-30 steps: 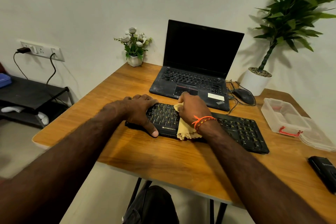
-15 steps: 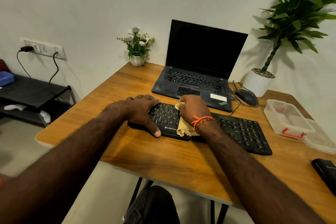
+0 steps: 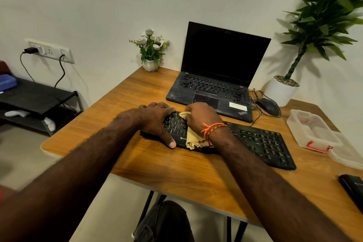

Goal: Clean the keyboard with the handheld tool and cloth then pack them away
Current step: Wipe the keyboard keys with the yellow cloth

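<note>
A plain white wall [image 3: 98, 6] runs behind a wooden desk [image 3: 176, 173] on black legs; a switch panel [image 3: 50, 51] on the wall holds plugs with dark cables hanging down; a low black shelf rack [image 3: 37, 98] stands at left on the pale floor [image 3: 23, 155] (light is soft, shadows faint).

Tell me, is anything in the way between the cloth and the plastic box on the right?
Nothing visible blocks it. The cloth lies on the keyboard under the right hand. Between it and the open box are only the keyboard's low right half and bare table. The mouse sits farther back.
</note>
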